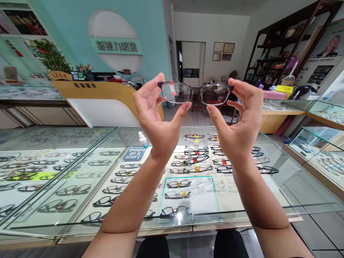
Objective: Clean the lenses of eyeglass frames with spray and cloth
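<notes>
A pair of eyeglasses with a dark upper frame and clear lower rims is held up level above the glass counter. The lens on the left bears a red and white sticker; red lettering shows on the other lens. My left hand grips the left end of the frame, thumb below the rim and fingers at the hinge. On the opposite end, my right hand pinches the hinge corner, its thumb under the lens. The temples are mostly hidden behind the frame.
Below my arms, the glass display case holds rows of eyeglasses. A small white spray bottle stands near a blue printed card. Across the aisle is a yellow and white cashier desk. More glass cases stand at the right.
</notes>
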Available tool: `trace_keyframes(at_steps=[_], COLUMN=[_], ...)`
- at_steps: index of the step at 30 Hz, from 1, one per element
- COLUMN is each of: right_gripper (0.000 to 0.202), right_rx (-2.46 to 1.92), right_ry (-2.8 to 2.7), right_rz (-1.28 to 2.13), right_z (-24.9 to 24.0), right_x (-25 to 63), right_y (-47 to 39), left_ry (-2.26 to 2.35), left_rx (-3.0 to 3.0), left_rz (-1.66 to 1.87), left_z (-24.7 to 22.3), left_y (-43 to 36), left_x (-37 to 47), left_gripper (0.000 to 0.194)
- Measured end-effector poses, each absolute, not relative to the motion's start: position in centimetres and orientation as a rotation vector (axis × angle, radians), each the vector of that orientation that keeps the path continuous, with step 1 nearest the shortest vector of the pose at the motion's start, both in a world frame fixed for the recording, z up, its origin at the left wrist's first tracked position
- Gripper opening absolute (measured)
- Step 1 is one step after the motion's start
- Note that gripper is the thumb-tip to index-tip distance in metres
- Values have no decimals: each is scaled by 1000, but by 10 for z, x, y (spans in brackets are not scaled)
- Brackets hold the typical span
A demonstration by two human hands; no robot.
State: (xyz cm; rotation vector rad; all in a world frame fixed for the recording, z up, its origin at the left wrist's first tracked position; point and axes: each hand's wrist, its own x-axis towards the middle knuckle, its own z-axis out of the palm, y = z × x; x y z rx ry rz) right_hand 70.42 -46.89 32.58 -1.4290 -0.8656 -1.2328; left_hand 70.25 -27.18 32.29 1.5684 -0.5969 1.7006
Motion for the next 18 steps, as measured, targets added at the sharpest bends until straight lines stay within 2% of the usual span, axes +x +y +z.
trace_keyframes(at_steps=[4,10,14,18], right_gripper=[51,21,18,18], right_rx=[-1419,-1274,-1214,-1260], right_ry=[-875,-796,-768,-755], right_rz=[-1199,-1000,-909,-943], right_z=[326,334,338,337], right_x=[701,695,696,696], right_y=[-468,-470,-473,-475], left_ry=[-570,-581,-615,-612], left_rx=[1556,1504,1507,1521], left_rz=[1755,1769,1734,1782], left_z=[324,321,320,323], left_y=[-273,-274,-274,-274], left_x=[699,698,699,698], left_gripper=[78,84,92,85])
